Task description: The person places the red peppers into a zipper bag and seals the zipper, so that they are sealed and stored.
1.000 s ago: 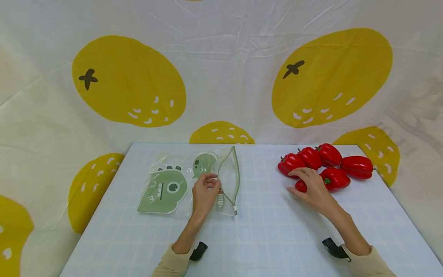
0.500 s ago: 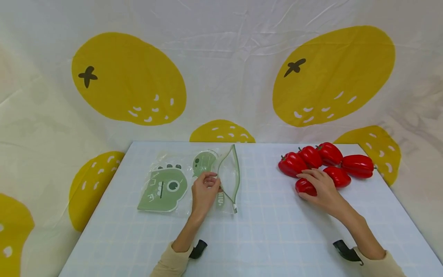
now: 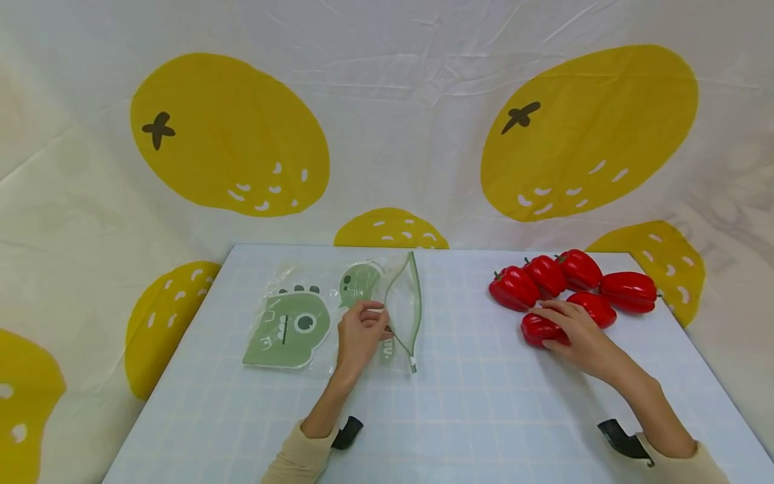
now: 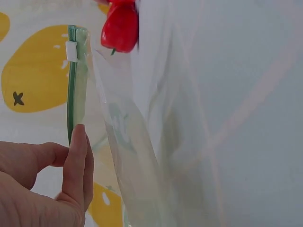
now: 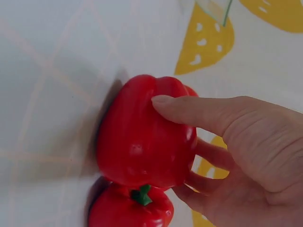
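Note:
On the left of the table lies a clear zip bag [image 3: 287, 349] printed with green dinosaurs. Its mouth gapes toward the right, with the green zip strip [image 4: 71, 99] and white slider [image 4: 71, 51] showing in the left wrist view. My left hand [image 3: 361, 339] pinches one edge of that mouth between thumb and fingers. Over on the right, my right hand [image 3: 586, 343] grips a red bell pepper [image 5: 142, 132], thumb on one side and fingers round the other. This pepper is the nearest of the group, and part of it is hidden by the hand in the head view.
Several more red bell peppers [image 3: 514, 288] with green stems lie clustered behind and beside the gripped one. The white checked table [image 3: 459, 417] ends at a patterned cloth backdrop [image 3: 405, 134] with yellow fruit shapes.
My right hand has moved right and slightly nearer, from above the front pepper to a grip on it. The left hand keeps its pinch on the bag's mouth.

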### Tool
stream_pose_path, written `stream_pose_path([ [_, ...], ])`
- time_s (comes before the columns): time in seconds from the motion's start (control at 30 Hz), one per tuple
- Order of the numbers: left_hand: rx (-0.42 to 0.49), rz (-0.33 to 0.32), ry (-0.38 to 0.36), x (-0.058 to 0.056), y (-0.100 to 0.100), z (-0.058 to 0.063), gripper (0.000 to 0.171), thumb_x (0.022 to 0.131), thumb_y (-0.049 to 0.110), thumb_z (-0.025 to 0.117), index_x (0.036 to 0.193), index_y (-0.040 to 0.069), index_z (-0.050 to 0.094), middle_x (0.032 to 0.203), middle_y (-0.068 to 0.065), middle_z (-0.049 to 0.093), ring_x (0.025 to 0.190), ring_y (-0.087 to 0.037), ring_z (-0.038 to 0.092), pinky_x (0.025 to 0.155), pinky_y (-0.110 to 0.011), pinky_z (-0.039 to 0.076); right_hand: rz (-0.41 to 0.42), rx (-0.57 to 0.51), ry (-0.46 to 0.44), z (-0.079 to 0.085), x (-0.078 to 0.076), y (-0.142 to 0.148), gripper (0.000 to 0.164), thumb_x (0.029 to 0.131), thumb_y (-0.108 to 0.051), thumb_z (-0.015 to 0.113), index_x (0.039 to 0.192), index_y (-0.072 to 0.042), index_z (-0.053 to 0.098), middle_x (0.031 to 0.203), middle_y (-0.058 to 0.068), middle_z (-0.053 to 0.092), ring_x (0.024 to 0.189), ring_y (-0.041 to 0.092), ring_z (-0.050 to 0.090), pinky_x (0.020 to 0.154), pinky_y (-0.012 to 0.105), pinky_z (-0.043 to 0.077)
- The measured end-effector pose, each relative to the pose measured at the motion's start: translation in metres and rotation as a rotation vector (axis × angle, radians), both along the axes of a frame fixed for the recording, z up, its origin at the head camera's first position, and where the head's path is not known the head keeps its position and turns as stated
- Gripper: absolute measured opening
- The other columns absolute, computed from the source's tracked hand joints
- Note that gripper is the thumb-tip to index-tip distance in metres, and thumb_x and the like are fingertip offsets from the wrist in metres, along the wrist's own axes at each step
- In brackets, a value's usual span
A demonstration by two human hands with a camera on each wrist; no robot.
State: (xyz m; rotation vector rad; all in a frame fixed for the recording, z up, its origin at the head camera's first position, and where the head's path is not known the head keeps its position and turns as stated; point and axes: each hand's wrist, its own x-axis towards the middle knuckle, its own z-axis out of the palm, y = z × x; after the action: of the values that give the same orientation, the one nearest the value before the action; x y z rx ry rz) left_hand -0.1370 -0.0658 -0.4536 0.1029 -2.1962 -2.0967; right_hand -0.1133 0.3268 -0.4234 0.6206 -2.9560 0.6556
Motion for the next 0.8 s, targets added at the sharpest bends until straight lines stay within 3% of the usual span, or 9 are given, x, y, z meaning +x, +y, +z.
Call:
stream_pose_path([
  [0.03,-0.005,-0.007,-0.002,-0.002,-0.001,-0.004,0.021,0.092,-0.002,0.068,0.111,-0.01,0.067,0.087,-0.022,0.072,0.071,-0.03,0.074,0.061,-0.034,0.062,-0.006,0.007,-0.001,0.001,0.0,0.0,0.072,0.07,-0.001,0.091,0.135,-0.003,0.061,0.134,0.028,0.056,0.122,0.049,0.046,0.081,0.063,0.058],
  [0.37,-0.085,-0.05,-0.065,0.001,-0.001,0.004,0.028,0.083,-0.001,0.066,0.11,-0.004,0.07,0.082,-0.01,0.071,0.068,-0.017,0.071,0.067,-0.037,0.063,-0.075,0.013,-0.029,0.005,0.0,0.0,0.076,0.07,-0.009,0.094,0.137,0.002,0.059,0.133,0.03,0.056,0.122,0.05,0.048,0.08,0.061,0.059],
  [0.57,-0.096,-0.055,-0.045,0.001,0.0,0.006,0.025,0.082,-0.001,0.068,0.106,-0.005,0.072,0.083,-0.01,0.072,0.07,-0.016,0.072,0.065,-0.029,0.062,-0.114,-0.003,-0.006,0.006,-0.002,-0.005,0.074,0.072,-0.016,0.093,0.136,0.001,0.059,0.132,0.032,0.057,0.12,0.051,0.051,0.08,0.063,0.058],
  [0.8,-0.07,-0.036,-0.029,0.002,0.001,0.005,0.017,0.085,-0.001,0.068,0.102,-0.005,0.072,0.085,-0.013,0.073,0.071,-0.018,0.072,0.064,-0.029,0.062,-0.136,-0.04,0.037,0.003,-0.005,-0.011,0.072,0.073,-0.017,0.093,0.134,0.0,0.06,0.13,0.03,0.059,0.118,0.049,0.055,0.079,0.063,0.058],
])
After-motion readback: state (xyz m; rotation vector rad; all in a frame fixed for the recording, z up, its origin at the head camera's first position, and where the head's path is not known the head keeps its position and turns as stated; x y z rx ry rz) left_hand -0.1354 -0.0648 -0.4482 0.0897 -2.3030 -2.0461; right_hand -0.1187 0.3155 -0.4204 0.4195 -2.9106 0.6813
